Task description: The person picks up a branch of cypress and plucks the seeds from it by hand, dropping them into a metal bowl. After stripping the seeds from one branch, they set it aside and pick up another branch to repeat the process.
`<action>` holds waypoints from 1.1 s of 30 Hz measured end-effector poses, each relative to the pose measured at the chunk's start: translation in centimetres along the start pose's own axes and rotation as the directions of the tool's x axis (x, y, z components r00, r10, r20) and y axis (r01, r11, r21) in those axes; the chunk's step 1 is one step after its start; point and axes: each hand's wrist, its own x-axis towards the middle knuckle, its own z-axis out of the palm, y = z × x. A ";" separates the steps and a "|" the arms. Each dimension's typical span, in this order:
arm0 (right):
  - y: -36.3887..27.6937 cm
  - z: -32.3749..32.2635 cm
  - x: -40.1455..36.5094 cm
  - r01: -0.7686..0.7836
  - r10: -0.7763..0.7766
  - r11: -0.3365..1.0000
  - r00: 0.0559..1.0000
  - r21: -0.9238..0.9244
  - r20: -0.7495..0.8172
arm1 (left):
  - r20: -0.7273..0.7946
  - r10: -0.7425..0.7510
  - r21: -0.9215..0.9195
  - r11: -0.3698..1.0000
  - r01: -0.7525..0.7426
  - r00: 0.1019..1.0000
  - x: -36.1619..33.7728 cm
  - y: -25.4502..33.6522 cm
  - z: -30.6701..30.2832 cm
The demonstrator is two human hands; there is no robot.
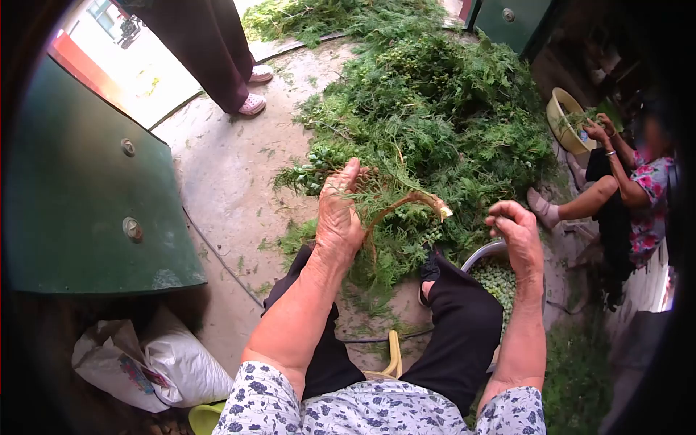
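Note:
My left hand (339, 210) is closed round a leafy evergreen branch (406, 203). The branch's brown stem bends over to a pale cut end on the right, and small green cones cluster at its left tip. Raised at the right, my right hand (518, 235) has its fingers curled in towards the thumb; whatever may be between them is too small to make out. Below it, beside my right knee, stands a metal basin (480, 254) holding many small green cones (495, 283), partly hidden by my forearm and leg.
A large heap of evergreen branches (435, 109) covers the floor ahead. At the right, a seated person (641, 181) handles a sprig over a yellow basin (558, 116). Another person's legs (206, 51) stand at the upper left. A green metal door (87, 188) and white sacks (185, 359) are at left.

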 end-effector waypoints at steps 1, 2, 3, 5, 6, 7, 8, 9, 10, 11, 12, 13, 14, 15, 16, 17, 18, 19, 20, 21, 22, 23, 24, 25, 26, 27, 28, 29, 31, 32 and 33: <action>1.5 -1.6 -0.9 -0.018 0.016 0.998 0.999 -0.064 -0.038 | 0.002 0.005 -0.009 1.000 -0.005 1.000 0.1 0.0 -0.1; 3.0 -3.0 -2.1 -0.081 0.076 0.992 0.995 -0.092 -0.061 | -0.024 0.050 0.042 0.998 -0.049 0.998 0.4 -0.2 -0.4; 4.9 -4.1 -3.3 -0.144 0.135 0.982 0.988 -0.119 -0.080 | -0.051 0.097 0.094 0.991 -0.092 0.994 0.7 -0.3 -0.8; 9.6 -6.6 -5.5 -0.130 0.130 0.876 0.991 -0.463 -0.033 | -0.077 0.162 0.175 0.974 -0.146 0.984 0.6 -0.5 -0.5; 11.4 -7.3 -6.5 -0.138 0.149 0.767 0.988 -0.626 -0.035 | -0.073 0.164 0.233 0.962 -0.143 0.984 -0.1 -0.1 0.1; 12.8 -7.7 -7.3 -0.105 0.145 0.657 0.989 -0.747 -0.012 | -0.067 0.164 0.291 0.947 -0.138 0.984 -0.5 0.0 0.5; 13.9 -8.2 -7.7 -0.069 0.119 0.591 0.993 -0.804 0.003 | -0.016 0.171 0.239 0.957 -0.162 0.985 -0.7 -0.1 0.6; 14.8 -8.6 -7.8 -0.032 0.094 0.520 0.995 -0.853 0.020 | -0.015 0.170 0.240 0.957 -0.162 0.985 -0.8 -0.4 0.6; 13.6 -7.8 -7.2 -0.037 0.014 0.634 0.999 -0.773 -0.036 | 0.003 0.159 0.210 0.965 -0.156 0.987 -0.8 -0.7 0.6; 11.2 -6.3 -6.3 -0.029 -0.056 0.735 0.993 -0.677 -0.104 | 0.021 0.146 0.181 0.972 -0.147 0.989 -0.9 -1.0 0.6; 7.7 -4.3 -5.1 -0.158 0.087 0.878 0.981 -0.451 -0.175 | 0.062 0.140 0.196 0.969 -0.150 0.988 -1.3 -1.0 1.1; 4.0 -1.6 -3.9 -0.175 0.131 0.958 0.972 -0.228 -0.196 | 0.065 0.132 0.198 0.970 -0.143 0.989 -1.4 -1.2 1.1; 1.8 -0.2 -3.0 -0.094 0.089 0.994 0.992 -0.047 -0.084 | 0.072 0.121 0.228 0.964 -0.134 0.990 -1.5 -1.4 1.3; -0.1 1.7 -2.0 -0.055 0.055 0.998 0.998 -0.004 -0.028 | 0.079 0.111 0.257 0.958 -0.127 0.991 -1.6 -1.5 1.3; -1.8 3.5 -1.2 -0.045 0.040 0.996 0.997 0.081 0.061 | 0.087 0.108 0.253 0.959 -0.127 0.990 -1.6 -1.7 1.3; -3.2 5.2 -0.5 -0.033 0.027 0.999 0.991 0.043 0.134 | 0.088 0.105 0.254 0.959 -0.125 0.991 -1.6 -1.8 1.2; -4.3 6.7 0.1 -0.026 0.025 1.000 0.982 0.005 0.186 | 0.088 0.101 0.279 0.953 -0.122 0.991 -1.5 -1.8 1.1; -4.6 8.0 0.8 -0.018 0.013 1.000 0.980 0.023 0.198 | 0.089 0.098 0.303 0.945 -0.120 0.991 -1.5 -1.8 0.9; -5.1 8.8 1.3 0.001 0.006 0.999 0.979 -0.035 0.204 | 0.087 0.099 0.304 0.945 -0.120 0.991 -1.4 -1.8 0.8; -5.4 9.3 1.7 0.021 -0.001 0.995 0.978 -0.093 0.211 | 0.076 0.102 0.307 0.944 -0.120 0.992 -1.4 -1.8 0.7; -5.0 9.4 2.0 0.021 -0.001 0.995 0.977 -0.093 0.214 | 0.065 0.106 0.311 0.943 -0.121 0.992 -1.3 -1.8 0.7; -4.3 9.6 2.5 0.017 -0.018 1.000 0.983 0.010 0.180 | 0.062 0.109 0.310 0.943 -0.123 0.992 -1.2 -1.8 0.7; -3.9 9.8 2.8 0.016 -0.032 0.994 0.989 0.113 0.145 | 0.049 0.140 0.265 0.953 -0.148 0.989 -1.1 -2.0 0.8; -3.9 10.2 2.9 0.016 -0.033 0.994 0.989 0.113 0.147 | 0.036 0.170 0.221 0.960 -0.174 0.985 -1.0 -2.0 0.9; -3.9 10.7 2.8 0.025 -0.050 0.960 0.995 0.278 0.084 | 0.031 0.143 0.192 0.970 -0.147 0.989 -1.2 -1.8 1.0; -4.0 11.0 2.8 0.044 -0.058 0.900 0.998 0.434 0.019 | 0.034 0.147 0.189 0.970 -0.151 0.989 -0.8 -1.5 0.6; -3.2 11.1 3.2 0.015 -0.060 0.837 0.996 0.547 0.065 | 0.029 0.024 0.107 0.994 -0.027 0.999 -0.4 -1.1 0.2; -2.5 11.3 3.3 0.013 -0.059 0.838 0.996 0.546 0.066 | 0.033 -0.103 0.025 0.994 0.102 0.994 -0.2 -0.9 0.0; -1.7 11.6 3.5 -0.103 0.004 0.746 0.989 0.658 0.149 | -0.018 -0.107 0.159 0.981 0.108 0.994 -0.5 -0.8 0.1; -1.8 11.9 3.5 -0.091 0.007 0.743 0.992 0.663 0.129 | 0.027 -0.132 0.123 0.984 0.128 0.991 -0.5 -0.8 0.1; -1.7 11.8 3.6 -0.095 0.010 0.743 0.991 0.663 0.131 | 0.070 -0.156 0.088 0.985 0.149 0.985 -0.5 -0.8 0.1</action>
